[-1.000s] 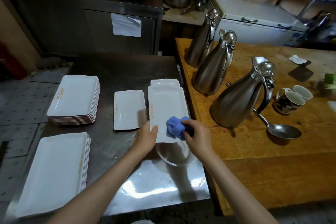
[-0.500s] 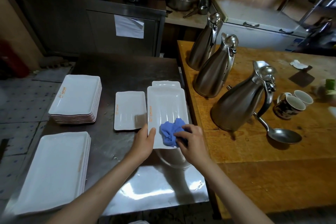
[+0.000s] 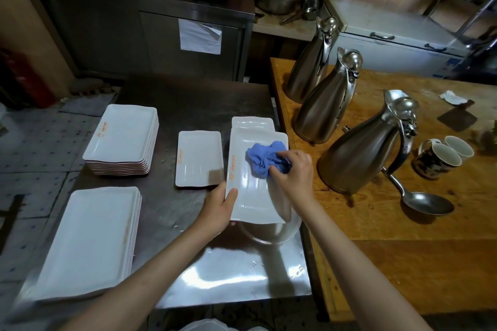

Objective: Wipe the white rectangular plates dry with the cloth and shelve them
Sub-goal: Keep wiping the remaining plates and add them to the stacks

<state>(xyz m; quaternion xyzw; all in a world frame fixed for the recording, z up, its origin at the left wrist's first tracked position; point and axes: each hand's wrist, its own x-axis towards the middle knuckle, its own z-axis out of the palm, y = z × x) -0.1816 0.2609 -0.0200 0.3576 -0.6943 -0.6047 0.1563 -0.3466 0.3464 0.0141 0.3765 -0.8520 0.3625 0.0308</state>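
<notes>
A white rectangular plate point(image 3: 250, 191) lies over a round glass bowl point(image 3: 271, 232) near the steel table's right edge. My left hand point(image 3: 219, 208) grips its near left corner, thumb on top. My right hand point(image 3: 293, 172) holds a crumpled blue cloth point(image 3: 265, 157) and presses it on the plate's far half. Another white plate point(image 3: 252, 123) shows behind it, and a single smaller plate point(image 3: 199, 157) lies to its left. Two stacks of white plates sit further left, one far point(image 3: 123, 137) and one near point(image 3: 88, 239).
The steel table point(image 3: 188, 105) meets a wooden table point(image 3: 403, 236) on the right, which holds three steel jugs point(image 3: 357, 153), a ladle point(image 3: 425, 203) and two mugs point(image 3: 441, 156). A dark steel cabinet point(image 3: 150, 35) stands behind.
My right hand has slid the blue cloth from the plate's near end up to its far half. My left hand has kept its hold on the near left corner.
</notes>
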